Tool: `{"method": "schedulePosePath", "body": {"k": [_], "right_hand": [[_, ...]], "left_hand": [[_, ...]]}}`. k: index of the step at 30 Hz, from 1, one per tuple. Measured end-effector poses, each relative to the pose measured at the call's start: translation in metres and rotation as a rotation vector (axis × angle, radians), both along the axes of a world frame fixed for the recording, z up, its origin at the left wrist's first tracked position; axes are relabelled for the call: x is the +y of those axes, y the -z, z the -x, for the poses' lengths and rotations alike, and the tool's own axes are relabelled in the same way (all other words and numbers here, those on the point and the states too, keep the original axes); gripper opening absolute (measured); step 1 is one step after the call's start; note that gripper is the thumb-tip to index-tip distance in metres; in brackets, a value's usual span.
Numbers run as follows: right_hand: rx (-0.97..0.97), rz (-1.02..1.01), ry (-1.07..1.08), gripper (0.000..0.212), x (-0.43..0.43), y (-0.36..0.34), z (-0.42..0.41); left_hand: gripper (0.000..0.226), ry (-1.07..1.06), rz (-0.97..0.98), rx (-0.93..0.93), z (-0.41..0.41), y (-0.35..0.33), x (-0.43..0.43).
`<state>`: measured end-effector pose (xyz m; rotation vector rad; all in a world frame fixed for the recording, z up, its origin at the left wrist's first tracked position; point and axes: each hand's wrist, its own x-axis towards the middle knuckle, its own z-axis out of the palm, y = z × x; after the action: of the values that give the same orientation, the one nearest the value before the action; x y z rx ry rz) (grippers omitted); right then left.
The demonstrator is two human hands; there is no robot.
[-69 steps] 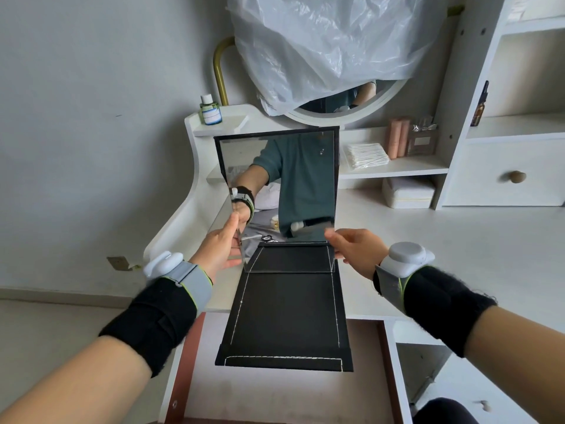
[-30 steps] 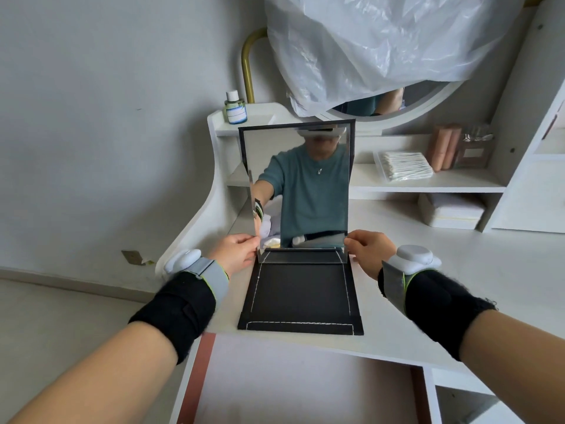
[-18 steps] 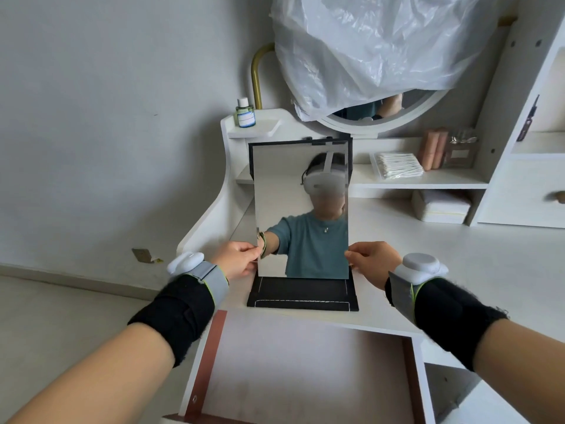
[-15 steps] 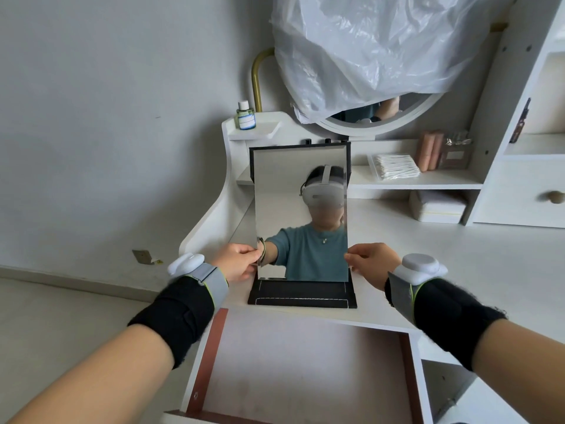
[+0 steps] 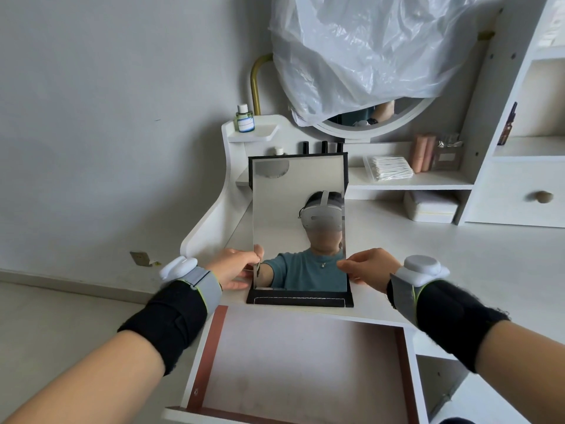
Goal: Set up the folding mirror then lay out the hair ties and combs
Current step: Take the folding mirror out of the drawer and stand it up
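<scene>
The folding mirror (image 5: 298, 209) stands nearly upright on the white vanity table (image 5: 458, 255), its black flap base (image 5: 299, 300) flat near the table's front edge. My left hand (image 5: 234, 267) pinches the mirror's lower left edge. My right hand (image 5: 371, 267) pinches its lower right edge. The glass reflects a person in a teal shirt wearing a headset. No hair ties or combs are in view.
An open drawer (image 5: 305, 368) juts out below the table's front edge. Behind the mirror are a round mirror under a plastic bag (image 5: 367, 50), a small bottle (image 5: 244, 119), cotton swabs (image 5: 388, 168), a white box (image 5: 431, 206) and a shelf unit with a knobbed drawer (image 5: 542, 196).
The mirror panel has swung up from a backward lean to nearly upright, and the black base has slid back onto the table. Both hands stayed on its lower edges.
</scene>
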<state>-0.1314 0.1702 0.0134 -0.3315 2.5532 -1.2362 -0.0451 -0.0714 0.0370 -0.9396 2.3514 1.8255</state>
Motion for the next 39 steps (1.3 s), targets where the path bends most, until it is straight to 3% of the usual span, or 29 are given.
{"method": "schedulePosePath", "body": {"k": [6,14,24,27,32,37,39], "right_hand": [[0.045,-0.003,0.011,0.020,-0.007,0.004,0.004],[0.096,-0.030,0.036,0.024,-0.025,0.013,0.026],[0.057,-0.025,0.005,0.023,-0.030,0.017,0.042],[0.087,0.010,0.024,0.017,-0.032,0.020,0.040],[0.061,0.094,0.059,0.005,-0.023,0.014,0.029],[-0.065,0.219,-0.055,0.018,-0.021,0.011,0.000],[-0.090,0.239,-0.094,0.018,-0.020,0.005,-0.011]], "left_hand": [[0.018,0.005,0.014,0.073,0.006,0.006,-0.003],[0.016,-0.060,0.113,0.115,0.022,0.018,-0.018],[0.006,-0.115,0.085,0.144,0.036,0.020,-0.023],[0.016,-0.116,0.059,0.142,0.036,0.021,-0.022],[0.004,-0.199,0.244,0.273,0.025,0.014,-0.012],[0.011,0.184,-0.023,0.057,0.002,0.007,0.017],[0.018,0.215,-0.035,0.050,-0.002,0.007,0.023]]}}
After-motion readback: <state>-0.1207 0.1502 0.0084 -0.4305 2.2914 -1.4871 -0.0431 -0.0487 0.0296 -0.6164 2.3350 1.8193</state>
